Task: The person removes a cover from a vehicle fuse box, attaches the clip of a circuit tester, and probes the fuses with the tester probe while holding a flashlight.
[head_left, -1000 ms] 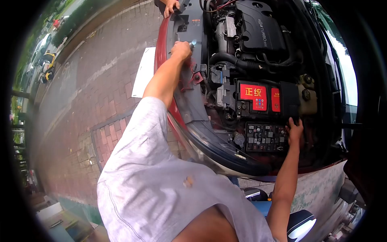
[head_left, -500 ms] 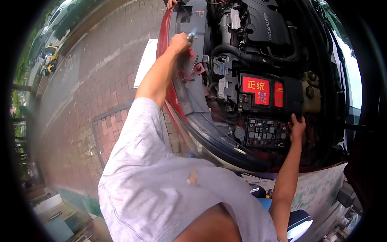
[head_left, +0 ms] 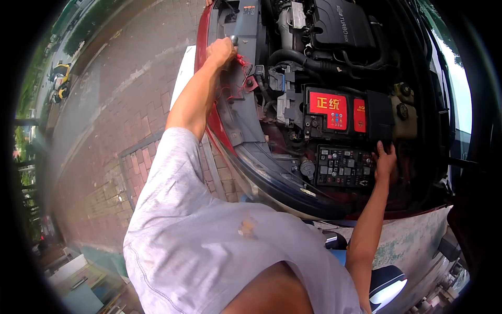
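Note:
My left hand (head_left: 221, 51) is closed around a short silver, round-ended tool (head_left: 234, 40) above the front panel of an open engine bay; most of the tool is hidden in the fist. Red wires (head_left: 242, 62) run just below that hand. On the other side, my right hand (head_left: 385, 159) rests with fingers apart at the right edge of an uncovered fuse box (head_left: 342, 166). Its fingertips reach toward the black cover (head_left: 380, 116) beside the red-labelled car battery (head_left: 328, 109). Nothing is visible in its fingers.
A black engine cover (head_left: 342, 26) marked TURBO lies at the top. Yellowish fluid reservoirs (head_left: 403, 112) stand right of the battery. The headlight (head_left: 282, 183) curves along the front edge. Part of another person's hand (head_left: 208, 2) shows at the top. Brick paving (head_left: 120, 104) lies left.
The whole view has shifted slightly, so the car sits a little higher and further left. My left hand still grips the silver tool; my right hand stays by the fuse box.

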{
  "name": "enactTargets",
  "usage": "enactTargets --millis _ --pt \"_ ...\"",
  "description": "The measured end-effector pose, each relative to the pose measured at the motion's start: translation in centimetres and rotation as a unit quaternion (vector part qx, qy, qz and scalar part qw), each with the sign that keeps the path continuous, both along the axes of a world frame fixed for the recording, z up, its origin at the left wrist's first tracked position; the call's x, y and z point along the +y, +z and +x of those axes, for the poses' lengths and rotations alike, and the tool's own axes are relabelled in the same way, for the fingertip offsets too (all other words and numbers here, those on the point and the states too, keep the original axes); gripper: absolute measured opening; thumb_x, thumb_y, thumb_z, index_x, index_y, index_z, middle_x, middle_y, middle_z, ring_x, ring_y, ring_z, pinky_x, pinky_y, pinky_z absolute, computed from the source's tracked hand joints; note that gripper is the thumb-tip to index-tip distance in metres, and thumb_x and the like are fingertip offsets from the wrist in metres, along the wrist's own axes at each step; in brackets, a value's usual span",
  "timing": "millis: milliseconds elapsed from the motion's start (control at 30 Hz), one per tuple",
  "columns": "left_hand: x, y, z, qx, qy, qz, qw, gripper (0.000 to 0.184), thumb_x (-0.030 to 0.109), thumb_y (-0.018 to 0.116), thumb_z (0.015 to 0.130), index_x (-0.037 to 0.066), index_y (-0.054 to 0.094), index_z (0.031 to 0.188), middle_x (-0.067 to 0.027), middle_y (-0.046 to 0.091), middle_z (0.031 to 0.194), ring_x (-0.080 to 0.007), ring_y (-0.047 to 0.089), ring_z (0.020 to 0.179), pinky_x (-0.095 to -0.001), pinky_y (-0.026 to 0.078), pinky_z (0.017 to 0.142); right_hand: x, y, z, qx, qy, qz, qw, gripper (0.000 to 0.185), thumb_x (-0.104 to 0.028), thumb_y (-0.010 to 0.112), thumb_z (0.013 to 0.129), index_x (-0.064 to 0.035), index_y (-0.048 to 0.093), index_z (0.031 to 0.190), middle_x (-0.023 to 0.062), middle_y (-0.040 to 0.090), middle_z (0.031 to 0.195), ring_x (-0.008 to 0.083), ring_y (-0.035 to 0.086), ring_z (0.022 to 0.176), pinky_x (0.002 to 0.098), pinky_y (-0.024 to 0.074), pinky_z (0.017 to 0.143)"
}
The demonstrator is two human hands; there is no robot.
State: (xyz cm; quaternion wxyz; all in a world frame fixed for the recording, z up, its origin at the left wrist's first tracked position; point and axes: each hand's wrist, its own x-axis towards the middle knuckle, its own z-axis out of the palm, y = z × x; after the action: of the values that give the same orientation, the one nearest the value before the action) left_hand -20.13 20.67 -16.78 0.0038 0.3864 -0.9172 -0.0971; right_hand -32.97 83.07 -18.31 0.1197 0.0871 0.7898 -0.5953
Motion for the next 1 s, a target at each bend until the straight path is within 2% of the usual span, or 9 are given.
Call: enactTargets --millis 233,367,500,533,567,667,767,867,1000 --pt "-1.5 0.3 -0.8 0.032 0.064 0.068 0.995 0.047 0.033 0.073 0.080 -0.005 0.074 0.108 -0.0334 0.070 0.115 -0.0467 0.068 0.113 -0.0522 0.054 0.096 -0.3 0.3 0.1 -0.005 -0.018 0.016 1.000 0.053 -0.016 0.074 0.098 -0.0065 0.053 0.145 0.0056 0.065 0.131 0.0178 0.068 0.100 0.0284 0.0570 0.069" --pt "-2.6 0.9 -0.8 -0.017 0.000 0.089 0.996 0.047 0.026 0.069 0.080 -0.005 0.073 0.114 -0.0331 0.070 0.117 -0.0436 0.068 0.115 -0.0473 0.055 0.098 0.2 -0.2 -0.2 -0.004 0.003 -0.004 1.000 0.052 -0.014 0.073 0.098 -0.0069 0.053 0.145 0.0059 0.065 0.130 0.0185 0.067 0.099 0.0292 0.0570 0.069" --pt "-4.0 0.9 0.5 0.050 -0.068 0.107 0.991 0.054 0.037 0.074 0.086 -0.015 0.070 0.097 -0.0309 0.072 0.093 -0.0388 0.075 0.091 -0.0438 0.057 0.082 -0.5 0.2 -0.1 -0.006 -0.006 0.017 1.000 0.052 -0.014 0.073 0.098 -0.0064 0.053 0.145 0.0061 0.066 0.128 0.0181 0.067 0.100 0.0289 0.0566 0.069" --pt "-4.2 1.8 0.5 0.020 -0.054 0.192 0.980 0.054 0.039 0.071 0.092 -0.014 0.070 0.099 -0.0224 0.071 0.085 -0.0283 0.070 0.079 -0.0418 0.054 0.075 -0.4 0.2 -0.1 -0.010 -0.012 0.021 1.000 0.052 -0.014 0.073 0.098 -0.0062 0.053 0.145 0.0061 0.067 0.128 0.0180 0.067 0.100 0.0287 0.0564 0.069" --pt "-4.7 2.0 0.5 0.036 -0.034 0.238 0.970 0.053 0.040 0.071 0.093 -0.012 0.070 0.098 -0.0195 0.069 0.083 -0.0254 0.068 0.076 -0.0412 0.052 0.072 -0.4 0.2 -0.1 -0.016 -0.019 0.027 0.999 0.052 -0.014 0.073 0.098 -0.0061 0.053 0.146 0.0061 0.067 0.127 0.0179 0.067 0.100 0.0285 0.0563 0.069" --pt "-4.3 2.2 1.4 0.101 0.019 0.389 0.916 0.043 0.039 0.066 0.100 -0.003 0.072 0.092 -0.0098 0.065 0.076 -0.0152 0.062 0.069 -0.0360 0.048 0.061 0.3 -0.4 -0.3 -0.013 0.001 0.010 1.000 0.052 -0.022 0.076 0.097 -0.0067 0.055 0.142 0.0039 0.066 0.126 0.0166 0.065 0.105 0.0303 0.0567 0.073" --pt "-4.4 2.7 2.1 0.109 0.021 0.434 0.894 0.039 0.035 0.063 0.104 -0.003 0.069 0.101 -0.0100 0.066 0.083 -0.0143 0.064 0.073 -0.0319 0.052 0.057 0.6 -0.8 -0.3 0.001 0.005 0.001 1.000 0.052 -0.021 0.076 0.097 -0.0066 0.055 0.142 0.0037 0.066 0.126 0.0168 0.065 0.106 0.0301 0.0568 0.073" --pt "-2.2 4.3 4.0 0.243 0.062 0.590 0.767 0.039 0.034 0.057 0.108 -0.004 0.061 0.117 -0.0107 0.067 0.094 -0.0147 0.066 0.074 -0.0289 0.058 0.057 0.7 -0.9 -0.3 0.003 0.008 -0.004 1.000 0.053 -0.021 0.076 0.097 -0.0061 0.055 0.143 0.0045 0.066 0.127 0.0167 0.065 0.106 0.0302 0.0569 0.073" --pt "1.1 5.3 6.2 0.349 0.032 0.664 0.660 0.040 0.034 0.050 0.111 -0.004 0.055 0.122 -0.0119 0.067 0.098 -0.0143 0.066 0.072 -0.0252 0.059 0.056 0.3 -1.0 -0.1 0.005 0.002 0.010 1.000 0.053 -0.021 0.075 0.097 -0.0060 0.054 0.144 0.0051 0.066 0.128 0.0167 0.065 0.106 0.0304 0.0571 0.072"
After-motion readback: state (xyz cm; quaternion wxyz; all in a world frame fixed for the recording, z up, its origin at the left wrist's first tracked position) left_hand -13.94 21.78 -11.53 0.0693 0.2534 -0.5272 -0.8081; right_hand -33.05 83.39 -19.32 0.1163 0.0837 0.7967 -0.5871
